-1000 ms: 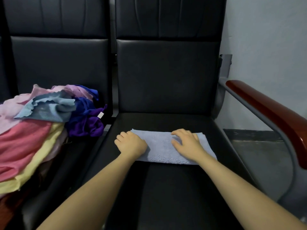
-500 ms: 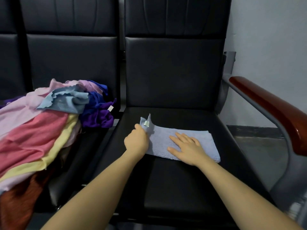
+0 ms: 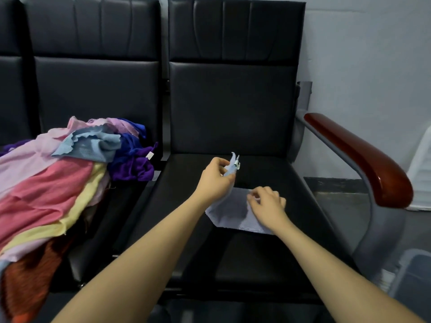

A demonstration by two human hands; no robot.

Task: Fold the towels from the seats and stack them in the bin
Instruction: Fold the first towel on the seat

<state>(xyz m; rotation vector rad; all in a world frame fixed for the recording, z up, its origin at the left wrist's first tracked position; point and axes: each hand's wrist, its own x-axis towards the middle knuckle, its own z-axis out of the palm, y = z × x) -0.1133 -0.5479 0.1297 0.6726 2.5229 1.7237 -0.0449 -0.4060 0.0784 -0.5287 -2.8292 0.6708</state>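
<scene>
A light blue towel [image 3: 233,213] lies partly folded on the right black seat [image 3: 256,257]. My left hand [image 3: 215,180] pinches its left end and holds it lifted above the seat, corners sticking up. My right hand [image 3: 265,206] pinches the towel's far edge near the middle, fingers curled over the cloth. A heap of unfolded towels [image 3: 58,183] in pink, yellow, blue, purple and rust colours covers the left seat. The rim of a translucent bin [image 3: 412,276] shows on the floor at the lower right.
A red-brown wooden armrest [image 3: 363,159] on a grey metal frame borders the right seat. A white plastic object [image 3: 422,173] stands by the wall at the far right. Black backrests [image 3: 233,101] rise behind both seats.
My left hand has lifted the towel's left end higher and carried it rightward over the cloth. My right hand went from lying flat on the towel to pinching its edge.
</scene>
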